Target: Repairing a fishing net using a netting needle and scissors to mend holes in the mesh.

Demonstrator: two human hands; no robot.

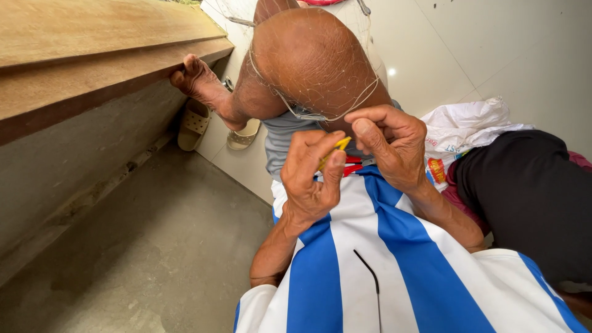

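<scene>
Both hands are working fine netting (pixel 320 92) over a knee: left hand (pixel 311 179) pinching a yellow tool (pixel 333 150), right hand (pixel 391 145) at three o'clock pinching a cord (pixel 308 116).

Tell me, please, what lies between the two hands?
In the head view, between the left hand and the right hand lie the red handles of a small tool, over the blue and white striped shirt.

My left hand (pixel 311 176) covers most of the yellow tool (pixel 336 147); only its tip shows. The red-handled tool (pixel 353 165) is largely hidden behind both hands. The fine net (pixel 320 92) strands are too thin to trace. The black cloth (pixel 530 191) is cut off at the frame's right edge.
</scene>
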